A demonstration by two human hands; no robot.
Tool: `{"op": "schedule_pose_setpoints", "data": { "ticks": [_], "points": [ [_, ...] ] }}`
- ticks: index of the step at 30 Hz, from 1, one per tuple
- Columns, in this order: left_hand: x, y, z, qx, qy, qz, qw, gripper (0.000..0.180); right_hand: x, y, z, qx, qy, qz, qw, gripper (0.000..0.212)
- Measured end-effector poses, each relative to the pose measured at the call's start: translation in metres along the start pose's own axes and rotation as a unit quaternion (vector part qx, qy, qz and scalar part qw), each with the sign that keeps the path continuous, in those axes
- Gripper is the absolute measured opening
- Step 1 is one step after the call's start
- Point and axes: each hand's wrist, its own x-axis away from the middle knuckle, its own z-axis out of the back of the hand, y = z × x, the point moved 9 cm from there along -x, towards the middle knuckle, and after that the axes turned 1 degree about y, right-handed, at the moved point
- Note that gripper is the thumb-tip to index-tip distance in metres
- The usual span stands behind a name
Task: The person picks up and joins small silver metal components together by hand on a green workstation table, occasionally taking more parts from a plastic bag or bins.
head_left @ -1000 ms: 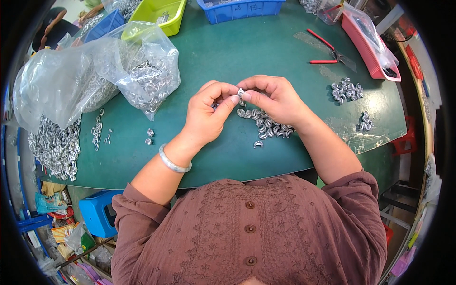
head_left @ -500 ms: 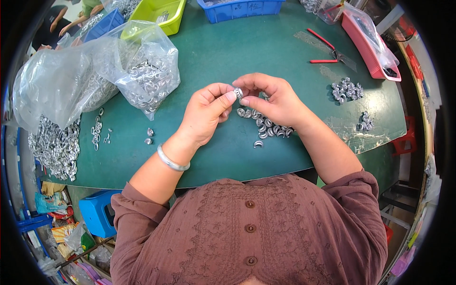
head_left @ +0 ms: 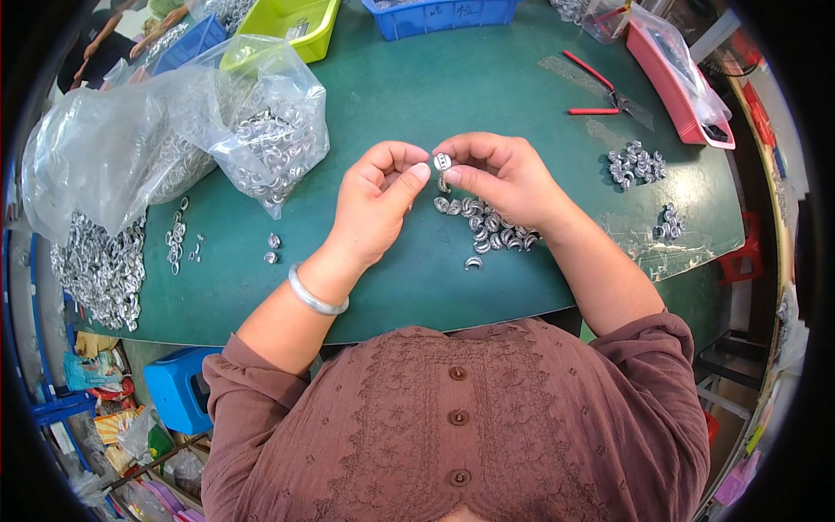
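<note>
Above the middle of the table, my right hand (head_left: 500, 177) pinches a small rounded silver metal piece (head_left: 442, 163) with a dark pattern between thumb and fingers. Close to it on the left is my left hand (head_left: 376, 193), thumb and forefinger drawn together; whether anything sits between them is hidden. A light bangle circles my left wrist. Under and beside my right hand lies a pile of curved silver pieces (head_left: 496, 233), partly covered by the hand. One crescent-shaped piece (head_left: 473, 263) lies just in front of that pile.
Clear plastic bags (head_left: 277, 152) of metal parts and a heap of silver links (head_left: 100, 270) lie left. Red-handled pliers (head_left: 600, 91), a pink basket (head_left: 665, 83) and two small piles (head_left: 636, 165) are right. Green (head_left: 304, 26) and blue bins (head_left: 444, 19) stand behind. Another person's arm (head_left: 104, 30) shows far left.
The silver piece has turned to show its patterned face and moved slightly up and right. It now sits in my right fingers, apart from my left thumb.
</note>
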Motion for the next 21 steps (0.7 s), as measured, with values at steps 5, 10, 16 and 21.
{"op": "schedule_pose_setpoints", "data": {
  "ticks": [5,10,16,21],
  "points": [
    [0.002,0.023,0.000,-0.111,-0.012,-0.164,0.980,0.020,0.000,-0.001,-0.002,-0.020,-0.008,0.006,1.000,0.021],
    [0.009,0.038,-0.011,-0.242,-0.033,-0.249,0.937,0.026,0.001,0.001,-0.005,-0.005,-0.038,-0.017,0.999,0.020],
    [0.008,0.035,-0.013,-0.242,-0.037,-0.231,0.942,0.027,0.001,0.003,-0.009,-0.048,-0.055,-0.039,0.997,0.024],
    [0.006,0.029,-0.008,-0.223,-0.034,-0.222,0.949,0.026,0.002,0.005,-0.008,-0.061,-0.063,-0.049,0.995,0.028]
  ]
}}
